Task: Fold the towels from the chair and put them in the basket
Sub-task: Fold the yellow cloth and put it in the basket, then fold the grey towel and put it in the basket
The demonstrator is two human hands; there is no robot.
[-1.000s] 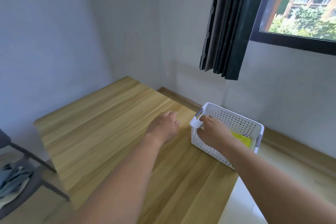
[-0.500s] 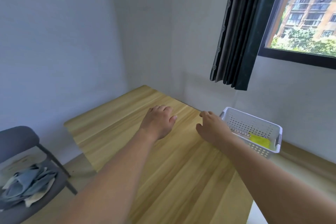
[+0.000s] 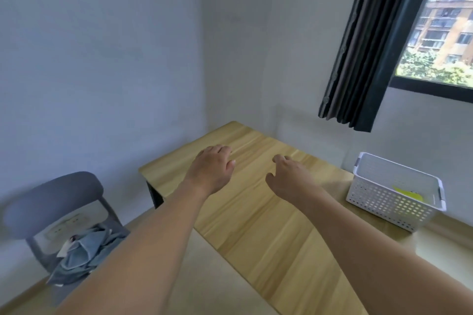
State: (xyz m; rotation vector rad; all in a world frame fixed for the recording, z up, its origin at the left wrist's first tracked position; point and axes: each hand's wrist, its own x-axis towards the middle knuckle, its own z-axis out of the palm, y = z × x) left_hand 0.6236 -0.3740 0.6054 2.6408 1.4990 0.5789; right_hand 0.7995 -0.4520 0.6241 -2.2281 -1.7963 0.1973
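With our left hand [image 3: 213, 170] and right hand [image 3: 290, 179] empty, grip released over the desk [image 3: 256, 217], we should reach for the crumpled blue towels [image 3: 82, 253] on the chair [image 3: 51, 199], lifting just one to fold flat before the basket [image 3: 394, 202].

- Towels [image 3: 82, 254]: grey-blue, crumpled in a heap on the grey chair [image 3: 48, 199], lower left of the frame.
- Basket [image 3: 394, 202]: white, perforated, upright at right, something yellow inside.
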